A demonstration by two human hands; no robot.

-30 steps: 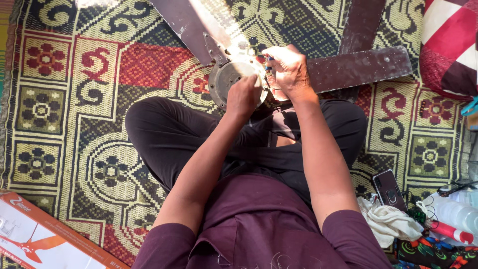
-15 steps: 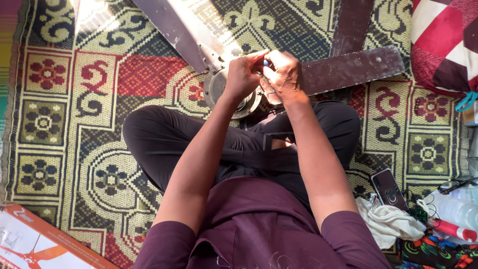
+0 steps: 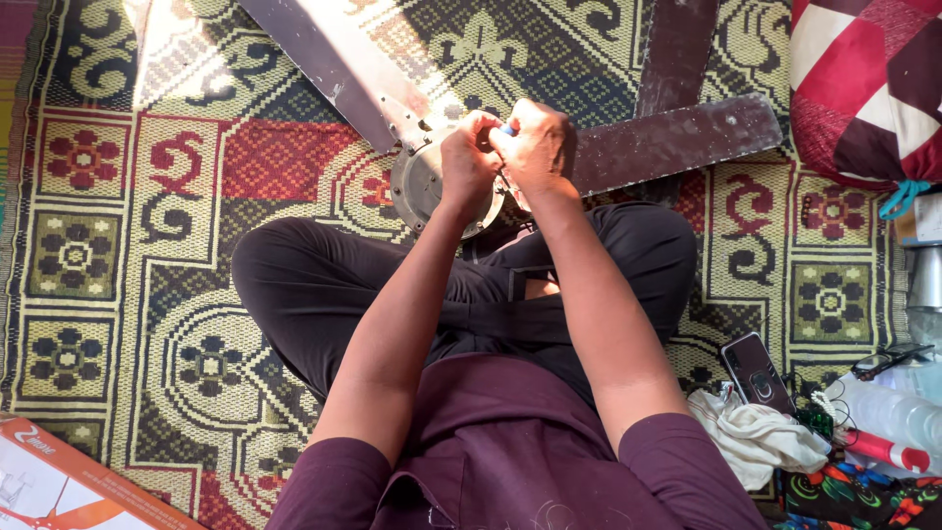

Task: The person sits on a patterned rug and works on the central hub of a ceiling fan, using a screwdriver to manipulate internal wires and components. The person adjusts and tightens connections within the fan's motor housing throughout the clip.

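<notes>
**Both hands closed over the fan hub**

From my seat I see both hands meeting above the round metal hub (image 3: 424,186) of a ceiling fan that lies on the patterned mat (image 3: 128,245), just ahead of my crossed legs. My left hand (image 3: 468,157) is curled nearly into a fist, fingers folded tight, and it rests against the top edge of the hub. My right hand (image 3: 538,145) is closed the same way, knuckles up, pressed against the left one so the two touch. Between them a small blue tip (image 3: 507,129) pokes out, gripped by the right hand's fingers; I cannot tell what tool it belongs to, since the hands hide the rest.

Three blades spread from the hub: a pale one (image 3: 329,64) running up to the left in sunlight, a dark one (image 3: 677,142) stretching right, and another dark one (image 3: 677,49) going up toward the top edge.

At the right, a red and white checked cushion (image 3: 863,79) sits near the blade tip. Lower right lie a phone (image 3: 756,373), a white cloth (image 3: 760,437) beside it and a clear plastic bottle (image 3: 898,417). An orange and white box (image 3: 69,486) fills the lower left corner.
</notes>
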